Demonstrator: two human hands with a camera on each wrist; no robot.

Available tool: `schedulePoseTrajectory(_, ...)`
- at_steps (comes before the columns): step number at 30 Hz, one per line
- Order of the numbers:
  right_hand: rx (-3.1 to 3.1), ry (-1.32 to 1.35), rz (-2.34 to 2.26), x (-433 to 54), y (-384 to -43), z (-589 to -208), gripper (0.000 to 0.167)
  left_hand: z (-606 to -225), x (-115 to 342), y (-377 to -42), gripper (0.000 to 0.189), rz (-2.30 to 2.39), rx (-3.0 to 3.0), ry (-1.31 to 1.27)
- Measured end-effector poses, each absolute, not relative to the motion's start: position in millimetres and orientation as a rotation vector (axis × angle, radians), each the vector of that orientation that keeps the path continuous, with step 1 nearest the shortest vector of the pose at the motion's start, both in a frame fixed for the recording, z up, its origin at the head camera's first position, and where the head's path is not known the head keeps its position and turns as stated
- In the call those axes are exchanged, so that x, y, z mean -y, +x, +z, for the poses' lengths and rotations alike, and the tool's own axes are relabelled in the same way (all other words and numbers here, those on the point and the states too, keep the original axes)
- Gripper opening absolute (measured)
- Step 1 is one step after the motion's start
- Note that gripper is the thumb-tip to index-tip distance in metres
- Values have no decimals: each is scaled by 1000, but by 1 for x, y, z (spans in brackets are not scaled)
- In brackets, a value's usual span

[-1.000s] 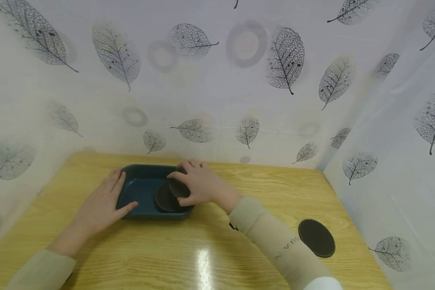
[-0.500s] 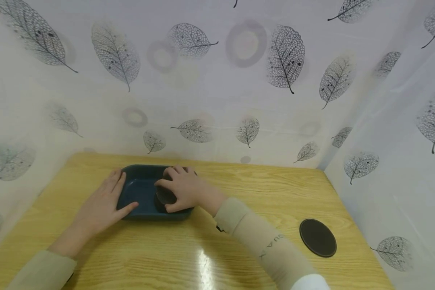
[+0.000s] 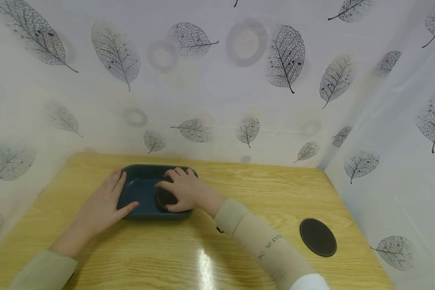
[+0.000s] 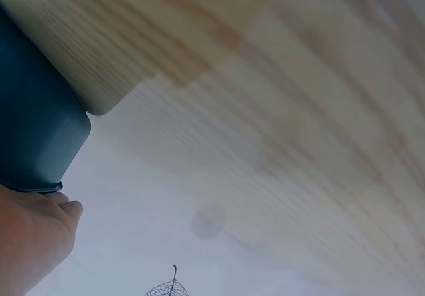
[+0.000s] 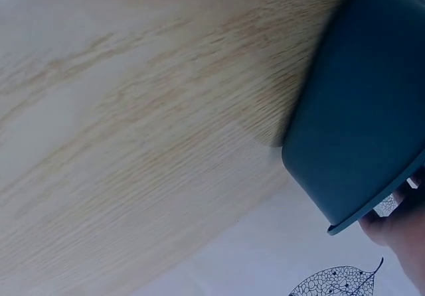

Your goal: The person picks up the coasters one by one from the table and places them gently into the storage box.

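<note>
A dark blue rectangular basin [image 3: 141,193] stands on the wooden table, near its back edge. My left hand [image 3: 100,198] rests along the basin's left end, fingers at the far corner and thumb over the front rim. Inside the basin's right half, my right hand [image 3: 184,190] grips a dark round coaster [image 3: 165,198] low over the floor, with bent fingers and thumb at its edge. The hand hides much of it and what lies below. In the right wrist view the basin's outer wall [image 5: 365,103] shows, with fingers past the rim.
Another dark round coaster [image 3: 318,237] with a stitched edge lies flat on the table [image 3: 246,245] at the right. A pale cloth with printed leaves [image 3: 217,88] hangs behind the table and along its right side.
My right hand has moved left and slightly down with the coaster, over the coaster that was visible in the basin. My left hand and the basin have stayed in place.
</note>
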State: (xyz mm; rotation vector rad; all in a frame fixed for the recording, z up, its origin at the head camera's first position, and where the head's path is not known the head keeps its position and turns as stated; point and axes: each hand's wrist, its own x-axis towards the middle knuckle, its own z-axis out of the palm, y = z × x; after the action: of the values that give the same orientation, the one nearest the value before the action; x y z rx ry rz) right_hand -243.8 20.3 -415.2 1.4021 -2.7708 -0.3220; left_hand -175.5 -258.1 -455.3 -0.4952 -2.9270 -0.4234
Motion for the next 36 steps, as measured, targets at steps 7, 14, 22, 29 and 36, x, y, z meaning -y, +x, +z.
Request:
schedulePoseTrajectory(7,2752,1387,-301,-31,-244,-417,69,-457,257,-175,107,-422,2905,-501)
schedulePoseTrajectory(14,2759,1413,-251,-46,-240,-410,67,-458,257,-174,106,-434,2905,-511)
schedulePoseTrajectory(22,2734,1417,-196,-72,-238,-408,67,-456,255,-175,108,-419,2925,-508)
schedulePoseTrajectory(29,2761,1412,-165,-98,-233,-399,69,-456,256,-175,107,-413,2921,-515)
schedulePoseTrajectory(36,2768,1375,-125,-128,-230,-395,69,-454,257,-174,107,-423,2917,-510)
